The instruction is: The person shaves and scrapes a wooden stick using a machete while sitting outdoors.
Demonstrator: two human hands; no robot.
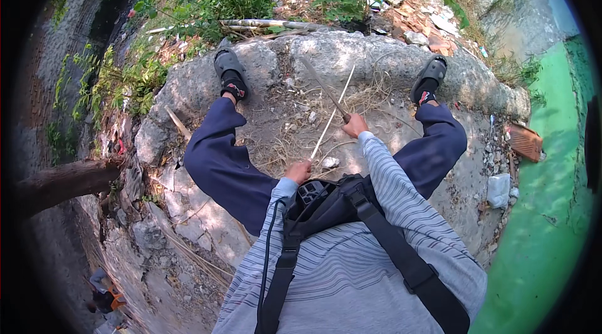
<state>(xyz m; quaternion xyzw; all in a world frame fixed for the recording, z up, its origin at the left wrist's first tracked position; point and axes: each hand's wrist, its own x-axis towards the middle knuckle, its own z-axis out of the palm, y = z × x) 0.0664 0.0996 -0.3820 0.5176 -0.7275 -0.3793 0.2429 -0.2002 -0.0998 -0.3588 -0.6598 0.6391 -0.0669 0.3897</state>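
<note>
Rough stone [332,50] is curving across the upper frame. Remotely, I'm seeing the left hand [299,171], fingers closed, pinching the pale strip [347,82] at centre; right hand [356,126] is gripping the knife [322,85]. Strip is slanting upward, likely handling light, springy; I'm favouring its lower end.

The thin stick [332,113] is pale cream, and the knife [322,86] looks dull grey-brown, though its exact shade is hard to tell at this size. The shirt [338,265] is light grey with narrow dark stripes; the straps [411,249] over it are black. The trousers [227,157] are navy, the shoes [227,61] dark grey, and the socks [234,89] black with a red-and-white pattern. Straw-coloured shavings [269,141] lie by mottled grey stone [354,58]. The wall [533,227] is bright green, the brick [525,142] orange-brown, the block [498,190] whitish.
</note>
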